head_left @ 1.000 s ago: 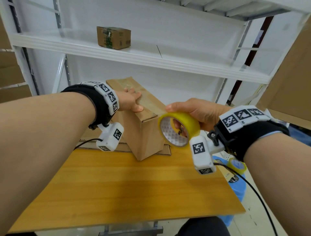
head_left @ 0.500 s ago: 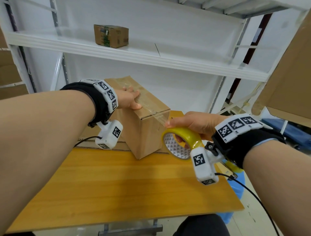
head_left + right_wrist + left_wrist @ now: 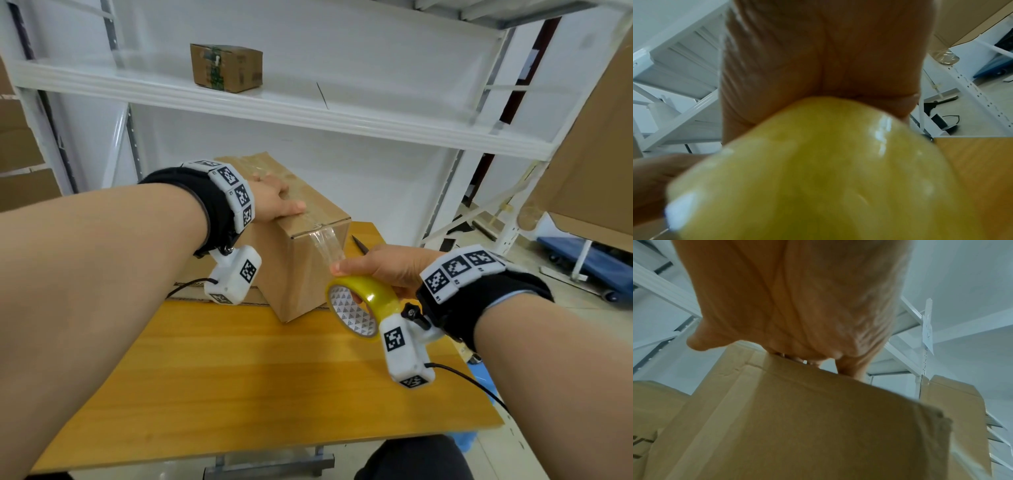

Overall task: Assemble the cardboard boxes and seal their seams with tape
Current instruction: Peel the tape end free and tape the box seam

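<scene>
**Operator:** What was the progress at this step?

**Technician:** One cardboard box (image 3: 301, 267) stood erected on the bench (image 3: 239, 394), directly beneath the left grip (image 3: 272, 202). Clear tape already covered its top seam. A tape strip (image 3: 329, 241) ran from the top edge, just ahead of the left grip, down to the tape roll (image 3: 364, 305) in the right grip (image 3: 383, 270). The strip appeared neither pressed to the front face nor cut. The bottom seam could not be seen. Flattened cardboard (image 3: 191, 291) below the left wrist suggested more boxes were still to be assembled.

**Operator:** What was the grip condition?

**Technician:** The left grip had its fingers spread flat, pressing on the box top. The right grip was curled through the roll's core, with the thumb on the outer face where the strip left it.

**Operator:** What had changed against the earlier frames?

**Technician:** The right grip had carried the roll lower. It was level with the top edge a second before and just under it half a second before. The exposed strip had lengthened. The left grip had kept its place on top.
</scene>
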The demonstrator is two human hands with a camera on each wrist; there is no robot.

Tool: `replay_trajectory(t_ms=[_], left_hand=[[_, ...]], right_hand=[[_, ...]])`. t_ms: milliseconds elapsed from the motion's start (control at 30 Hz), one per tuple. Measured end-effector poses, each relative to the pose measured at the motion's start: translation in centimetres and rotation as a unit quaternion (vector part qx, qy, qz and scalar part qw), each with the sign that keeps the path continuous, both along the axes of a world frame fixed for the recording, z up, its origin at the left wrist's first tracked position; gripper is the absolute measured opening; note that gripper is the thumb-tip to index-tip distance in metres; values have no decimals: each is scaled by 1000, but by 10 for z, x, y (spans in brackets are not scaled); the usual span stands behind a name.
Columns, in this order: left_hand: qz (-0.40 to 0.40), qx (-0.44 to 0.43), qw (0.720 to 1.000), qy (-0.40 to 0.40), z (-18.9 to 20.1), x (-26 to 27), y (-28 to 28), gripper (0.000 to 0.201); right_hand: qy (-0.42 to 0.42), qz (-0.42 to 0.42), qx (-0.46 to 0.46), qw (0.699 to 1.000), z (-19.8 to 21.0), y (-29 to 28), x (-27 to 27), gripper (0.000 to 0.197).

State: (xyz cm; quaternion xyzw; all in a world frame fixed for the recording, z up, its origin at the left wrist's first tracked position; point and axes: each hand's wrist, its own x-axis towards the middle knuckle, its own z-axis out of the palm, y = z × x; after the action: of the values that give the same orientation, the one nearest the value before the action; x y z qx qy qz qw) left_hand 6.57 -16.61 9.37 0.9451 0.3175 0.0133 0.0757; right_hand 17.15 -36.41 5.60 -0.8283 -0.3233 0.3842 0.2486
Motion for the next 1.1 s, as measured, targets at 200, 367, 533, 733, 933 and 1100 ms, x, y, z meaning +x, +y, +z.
replay_trajectory(t_ms=[200, 367, 533, 733, 933, 1100], left_hand=[[3, 20, 999, 29, 10, 1, -26, 63], [-16, 62, 996, 61, 9, 11, -36, 59], [-45, 51, 996, 56, 1, 12, -20, 63], [-43, 43, 997, 50, -9, 9, -24, 97], [-42, 40, 997, 56, -8, 2, -30, 130], [-26, 105, 993, 42, -19, 11, -34, 126]], right_hand=[[-17, -22, -7, 1000, -15, 12, 2, 66], [4, -36, -2, 999, -17, 22, 3, 53], [38, -26, 9, 999, -21, 33, 4, 50], [39, -3, -13, 999, -24, 39, 11, 54], [6, -8, 6, 1000, -26, 44, 13, 47], [-21, -19, -6, 1000, -27, 41, 14, 54]])
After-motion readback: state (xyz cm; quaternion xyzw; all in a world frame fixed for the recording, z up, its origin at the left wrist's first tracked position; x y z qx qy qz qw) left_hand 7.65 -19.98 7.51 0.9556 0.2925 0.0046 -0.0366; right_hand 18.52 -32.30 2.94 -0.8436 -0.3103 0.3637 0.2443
